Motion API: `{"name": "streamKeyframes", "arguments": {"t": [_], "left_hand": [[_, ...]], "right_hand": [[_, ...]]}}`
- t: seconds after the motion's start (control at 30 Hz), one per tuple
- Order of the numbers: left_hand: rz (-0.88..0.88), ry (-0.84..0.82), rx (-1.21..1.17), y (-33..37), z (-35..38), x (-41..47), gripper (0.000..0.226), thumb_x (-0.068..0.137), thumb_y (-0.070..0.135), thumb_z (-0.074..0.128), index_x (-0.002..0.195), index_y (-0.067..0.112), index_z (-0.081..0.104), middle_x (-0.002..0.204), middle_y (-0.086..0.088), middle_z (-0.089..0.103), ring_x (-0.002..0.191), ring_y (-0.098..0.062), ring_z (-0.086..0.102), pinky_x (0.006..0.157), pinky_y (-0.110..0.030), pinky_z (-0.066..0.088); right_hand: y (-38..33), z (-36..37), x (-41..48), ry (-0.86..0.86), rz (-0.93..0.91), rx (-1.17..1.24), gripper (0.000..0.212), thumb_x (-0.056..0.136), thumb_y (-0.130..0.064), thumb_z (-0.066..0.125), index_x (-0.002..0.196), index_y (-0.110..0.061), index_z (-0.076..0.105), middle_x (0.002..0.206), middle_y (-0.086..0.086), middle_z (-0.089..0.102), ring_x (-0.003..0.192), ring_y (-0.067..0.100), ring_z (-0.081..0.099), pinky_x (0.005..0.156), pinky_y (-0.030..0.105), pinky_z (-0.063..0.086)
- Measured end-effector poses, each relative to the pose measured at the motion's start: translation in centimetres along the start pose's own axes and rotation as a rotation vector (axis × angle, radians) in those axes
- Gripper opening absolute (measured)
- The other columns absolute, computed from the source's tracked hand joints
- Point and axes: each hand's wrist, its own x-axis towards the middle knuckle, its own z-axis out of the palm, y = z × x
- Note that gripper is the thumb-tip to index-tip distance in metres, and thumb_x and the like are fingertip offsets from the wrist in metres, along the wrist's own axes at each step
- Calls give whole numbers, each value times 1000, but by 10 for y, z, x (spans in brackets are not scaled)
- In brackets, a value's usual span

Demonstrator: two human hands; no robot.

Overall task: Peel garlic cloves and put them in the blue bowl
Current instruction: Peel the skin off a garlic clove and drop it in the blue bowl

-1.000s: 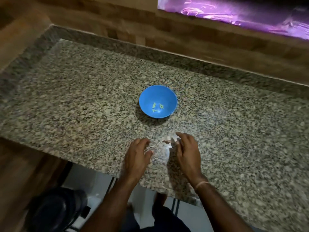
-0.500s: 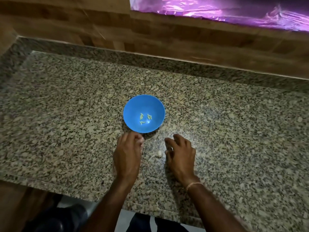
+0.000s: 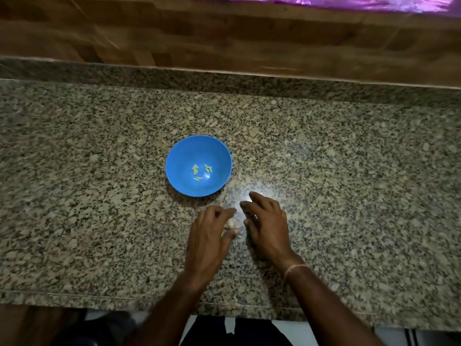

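- Spanning nearly the whole view, the speckled grey-brown granite countertop [image 3: 99, 221] carries everything; a brown wooden plank wall [image 3: 224, 33] rises behind it, with a strip of shiny purple foil [image 3: 324, 1] along the top edge.
- The round blue plastic bowl [image 3: 178, 156] sits upright near the middle of the counter, just beyond the hands and slightly to their left; it is near them but not touching.
- The left hand [image 3: 209, 238] is low over the counter in front of the bowl, with fingers and thumb curled inward, pinching the clove; the right hand [image 3: 268, 228] lies just beside it, fingers spread and loosely bent, gripping nothing that can be seen; only a narrow gap separates the two.
- The small pale garlic clove [image 3: 230, 222] shows in that gap, partly hidden by the left fingers; whether skin remains on it cannot be told.
- It should handle as light and firm, with brittle papery skin, and slick once bared; probably best held across its broad sides while a nail of the other hand lifts the skin at the blunt end; too hard a pinch may squirt it away.
- Three pale green pieces [image 3: 195, 169] lie apart on the bowl's floor, likely cloves already peeled.
- A thin thread band [image 3: 295, 267] circles the right wrist.
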Motion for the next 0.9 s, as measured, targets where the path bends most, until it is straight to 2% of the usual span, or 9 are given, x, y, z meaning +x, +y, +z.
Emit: {"name": "streamKeyframes", "arguments": {"t": [0.13, 0.2, 0.27, 0.3, 0.37, 0.5, 0.6, 0.7, 0.9], "left_hand": [[-100, -20, -146, -8, 20, 3, 22, 98, 14, 66, 115, 26, 72, 108, 8, 57, 99, -13, 58, 78, -36, 54], [-360, -3, -505, -4, 15, 7, 19, 99, 16, 68, 109, 29, 76, 99, 10, 66, 88, -9, 63, 71, -29, 55], [-632, -56, -1049, 5, 4, 12, 20, 100, 14, 66, 113, 25, 76, 94, 3, 72, 81, -12, 65, 66, -24, 53], [-721, -81, -1287, 9, -1, 14, 22, 99, 14, 63, 117, 20, 74, 100, 0, 75, 83, -11, 68, 68, -22, 55], [-799, -84, -1523, 17, -6, 16, 28, 96, 16, 60, 122, 15, 70, 111, -3, 77, 87, -7, 72, 71, -19, 58], [-791, -67, -1628, 29, -7, 14, 30, 103, 13, 52, 129, 15, 68, 125, -9, 73, 94, -11, 73, 74, -23, 61], [-729, -78, -1559, 39, -2, 13, 34, 97, 16, 57, 130, 14, 68, 133, -12, 69, 118, -21, 68, 93, -30, 59], [-679, -79, -1508, 47, -1, 11, 40, 93, 17, 61, 133, 13, 65, 135, -11, 68, 132, -27, 60, 109, -35, 50], [-615, -43, -1414, 56, 2, 4, 35, 95, 16, 61, 129, 16, 69, 130, -14, 71, 128, -26, 61, 109, -39, 44]], "right_hand": [[9, 1, -8, -1, -25, 98, 40, 93, -17, 70, 131, -28, 69, 153, -4, 53, 141, 21, 45, 107, 50, 45], [9, 0, -10, 20, -3, 174, 38, 92, -18, 69, 129, -27, 70, 147, -4, 59, 138, 18, 49, 109, 49, 46], [3, -2, -14, 52, 50, 402, 35, 93, -18, 70, 127, -27, 72, 135, -8, 67, 129, 15, 59, 106, 48, 51], [-2, -5, -16, 54, 78, 531, 33, 93, -17, 71, 125, -26, 72, 128, -9, 70, 123, 14, 64, 103, 47, 55], [-13, -12, -16, 20, 129, 707, 30, 94, -11, 74, 122, -21, 75, 117, -8, 75, 112, 13, 71, 97, 45, 59], [-29, -30, -19, 3, 88, 887, 23, 95, -6, 74, 116, -14, 76, 109, -1, 78, 105, 20, 74, 91, 43, 61], [-32, -38, -20, 20, 84, 921, 21, 93, -11, 77, 114, -14, 77, 108, 1, 77, 103, 22, 74, 89, 49, 61], [-33, -44, -23, 61, 57, 868, 21, 91, -12, 79, 112, -14, 77, 103, -2, 76, 98, 20, 73, 84, 42, 62], [-29, -51, -26, 94, -3, 788, 18, 91, -13, 80, 108, -13, 77, 101, -4, 75, 93, 18, 73, 78, 37, 62]]}}
